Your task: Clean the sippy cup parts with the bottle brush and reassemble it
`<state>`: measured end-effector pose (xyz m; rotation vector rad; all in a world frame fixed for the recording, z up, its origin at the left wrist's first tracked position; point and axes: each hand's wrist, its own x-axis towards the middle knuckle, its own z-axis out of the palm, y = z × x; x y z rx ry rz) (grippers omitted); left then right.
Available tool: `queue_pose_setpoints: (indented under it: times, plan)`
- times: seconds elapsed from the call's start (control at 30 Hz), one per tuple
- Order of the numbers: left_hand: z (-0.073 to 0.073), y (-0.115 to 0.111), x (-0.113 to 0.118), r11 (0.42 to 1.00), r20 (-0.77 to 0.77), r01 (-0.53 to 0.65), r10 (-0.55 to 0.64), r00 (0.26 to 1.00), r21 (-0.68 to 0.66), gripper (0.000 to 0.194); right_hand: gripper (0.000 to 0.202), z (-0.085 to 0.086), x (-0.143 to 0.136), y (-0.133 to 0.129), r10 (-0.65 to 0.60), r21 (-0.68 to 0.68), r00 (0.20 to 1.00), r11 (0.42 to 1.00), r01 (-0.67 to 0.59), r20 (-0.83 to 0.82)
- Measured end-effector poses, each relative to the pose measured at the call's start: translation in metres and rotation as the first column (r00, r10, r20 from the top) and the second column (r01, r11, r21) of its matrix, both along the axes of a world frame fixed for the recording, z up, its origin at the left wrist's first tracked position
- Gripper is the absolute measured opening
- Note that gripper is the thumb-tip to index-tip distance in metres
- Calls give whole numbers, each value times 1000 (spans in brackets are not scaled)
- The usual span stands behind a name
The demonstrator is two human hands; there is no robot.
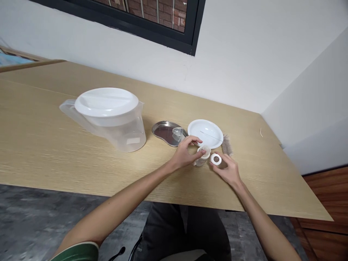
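My left hand [186, 154] is closed, thumb and fingers around a small translucent piece that looks like a bottle teat [207, 148]. That piece is at the mouth of a small clear baby bottle [201, 162] standing on the table. Just right of the bottle, my right hand [227, 169] grips a white screw ring [216, 154] between thumb and fingers, its round opening facing up. Behind my left hand, a clear dome cap [177, 133] lies in a steel kidney tray [162, 136].
A white oval dish [202, 125] sits behind the bottle. A bottle brush [227, 145] has its wire handle across the dish. Left of the tray stands a large lidded plastic pitcher [119, 132]. The wooden table [108, 170] meets the wall behind; its front edge is near my legs.
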<state>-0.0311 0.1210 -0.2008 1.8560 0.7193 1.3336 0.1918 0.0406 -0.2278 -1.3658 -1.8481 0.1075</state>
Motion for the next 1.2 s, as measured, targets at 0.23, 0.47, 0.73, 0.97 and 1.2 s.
queue_pose_setpoints:
  times: [0.23, 0.47, 0.73, 0.97, 1.2]
  plan:
    - [24, -17, -7, 933, 250, 314, -266, 931, -177, 30, 64, 47, -25, -34, -11, 352, 1000, 936, 11, -2]
    - [20, -24, -1, 661, 384, 579, -437, 814, -476, 35, 70, 57, -51, -23, 68, 437, 997, 898, -48, -30]
    - [21, -22, -3, 501, 572, 646, -318, 756, -576, 39, 61, 53, -64, -10, 102, 381, 980, 924, -29, -172]
    - [19, -20, -4, 501, 613, 661, -287, 736, -559, 34, 53, 39, -72, 1, 24, 313, 958, 947, 70, -287]
    - [30, -18, -11, 734, 475, 558, -360, 803, -387, 24, 48, 38, -83, 6, 58, 280, 940, 959, 41, -337]
